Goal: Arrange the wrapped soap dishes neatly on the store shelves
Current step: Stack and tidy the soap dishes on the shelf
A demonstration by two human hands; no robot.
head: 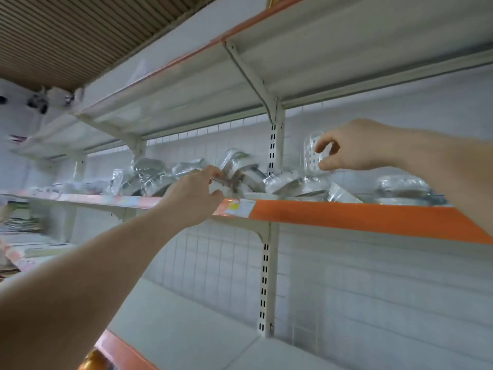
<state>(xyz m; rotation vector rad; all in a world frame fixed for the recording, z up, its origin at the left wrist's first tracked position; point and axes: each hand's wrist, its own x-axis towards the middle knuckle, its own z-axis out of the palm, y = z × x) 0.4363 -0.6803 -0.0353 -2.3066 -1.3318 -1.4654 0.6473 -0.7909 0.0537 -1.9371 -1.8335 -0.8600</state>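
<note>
**Head view: both hands at the soap-dish shelf, much detail lost to blur**

Nearest the camera, the lower shelf (186, 324) runs out of frame at the bottom, its orange lip partly cut off. Both forearms reach up from the lower corners; the elbows are out of view.

The left hand (196, 194) is at the front edge of the middle shelf (346, 213), fingers curled and pinching the plastic wrap of a dish among the wrapped soap dishes (240, 177). Which dish it grips cannot be told; the hand hides the contact. A price label (234, 208) sits on the orange lip just beside this hand.

The right hand (354, 146) is raised above the pile, thumb and forefinger pinching an upright perforated soap dish (313, 153) in clear wrap, its lower edge blurred.

The pile lies in disorder, dishes tilted and overlapping; individual counts are unreadable. Farther left, goods on the shelving are smeared beyond recognition. Overhead, the upper shelf (293, 62) hides its own contents.
</note>
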